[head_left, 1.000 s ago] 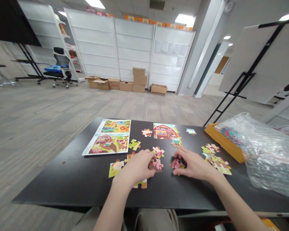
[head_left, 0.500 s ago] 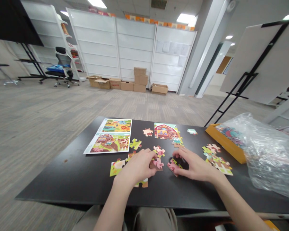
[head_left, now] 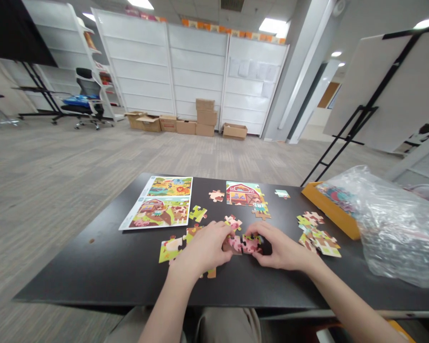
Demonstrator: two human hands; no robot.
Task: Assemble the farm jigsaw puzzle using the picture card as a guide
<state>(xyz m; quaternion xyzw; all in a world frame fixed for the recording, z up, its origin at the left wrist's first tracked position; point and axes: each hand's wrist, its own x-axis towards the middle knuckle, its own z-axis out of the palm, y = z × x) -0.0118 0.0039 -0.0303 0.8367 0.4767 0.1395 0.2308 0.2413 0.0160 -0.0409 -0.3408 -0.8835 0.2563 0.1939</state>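
Between the thumb and fingers of my right hand (head_left: 277, 244) is a pink pig puzzle piece (head_left: 250, 244). Its left edge lies against, or very close to, another pink puzzle piece (head_left: 235, 245). My left hand (head_left: 209, 245) grips that second piece by its left side, fingers curled over it. Just above them lies a further pig piece (head_left: 233, 222). Under and beside my left hand are several loose pieces, one with a white hen (head_left: 170, 249); my hand partly hides them. Farther back sits a joined barn section (head_left: 243, 194) of the puzzle.
A printed picture sheet (head_left: 159, 202) lies at the left. A brown-spotted piece (head_left: 216, 196), a green piece (head_left: 198, 214) and a pale piece (head_left: 282, 194) lie apart. At the right are a pile of pieces (head_left: 320, 238), a yellow box (head_left: 331, 209) and clear plastic wrapping (head_left: 396, 233).
My right hand has brought its pig piece leftward and turned it level, up to the piece at my left hand. My left hand has stayed nearly in place. The view has shifted slightly.
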